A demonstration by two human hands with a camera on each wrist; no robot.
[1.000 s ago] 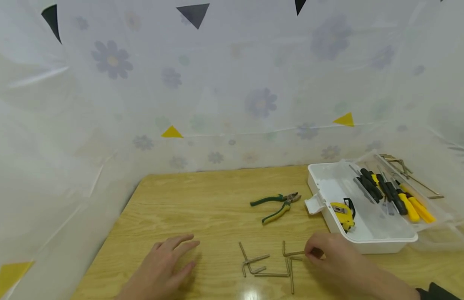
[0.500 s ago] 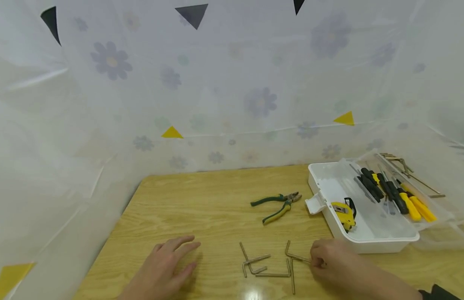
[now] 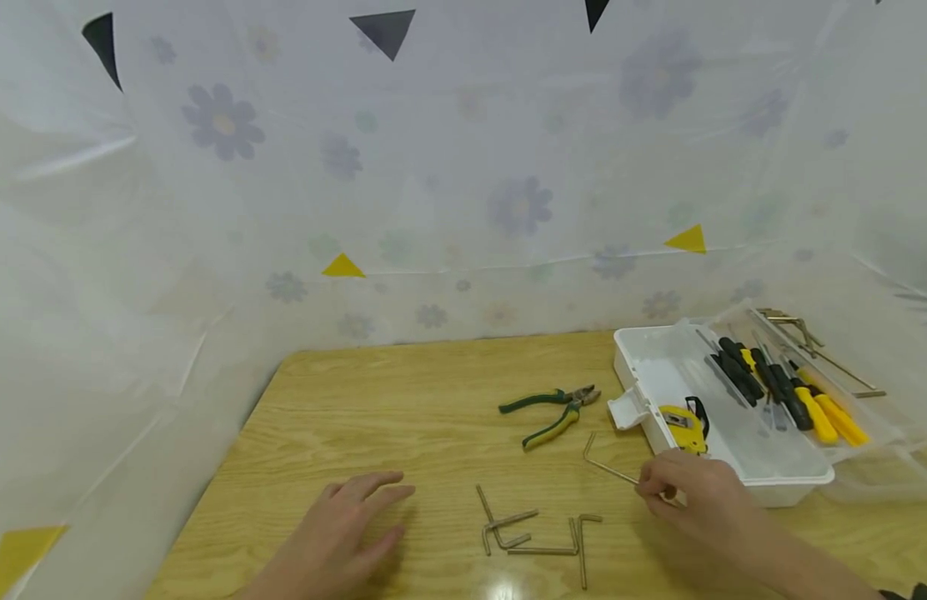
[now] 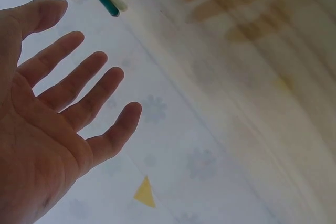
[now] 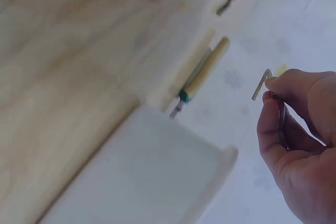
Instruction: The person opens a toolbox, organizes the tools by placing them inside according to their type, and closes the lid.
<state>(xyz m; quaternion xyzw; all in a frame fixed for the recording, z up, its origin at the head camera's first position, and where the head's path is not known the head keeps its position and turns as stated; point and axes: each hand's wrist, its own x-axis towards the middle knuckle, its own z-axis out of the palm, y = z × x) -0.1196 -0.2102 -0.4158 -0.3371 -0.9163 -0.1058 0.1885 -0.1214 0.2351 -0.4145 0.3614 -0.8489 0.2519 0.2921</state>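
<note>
Between thumb and fingers my right hand [image 3: 696, 492] pinches an L-shaped hex key [image 3: 609, 470], held above the table in front of the white toolbox. In the right wrist view the short bent end of that hex key [image 5: 260, 85] sticks out past the thumb. Several more hex keys [image 3: 542, 551] lie on the table between the hands, some crossing each other. My left hand [image 3: 336, 529] hovers or rests at the left with fingers spread and holds nothing; the left wrist view shows its bare palm [image 4: 42, 124].
Pliers [image 3: 552, 412] with green handles lie opened behind the hex keys. At the right stands an open white toolbox [image 3: 764, 492] with a yellow tape measure [image 3: 683, 427], and screwdrivers [image 3: 812, 408] in its clear lid section. A patterned plastic sheet [image 3: 463, 167] hangs behind the table.
My right hand has lifted one hex key off the group and moved it up and to the right, toward the toolbox. The left hand has shifted slightly right.
</note>
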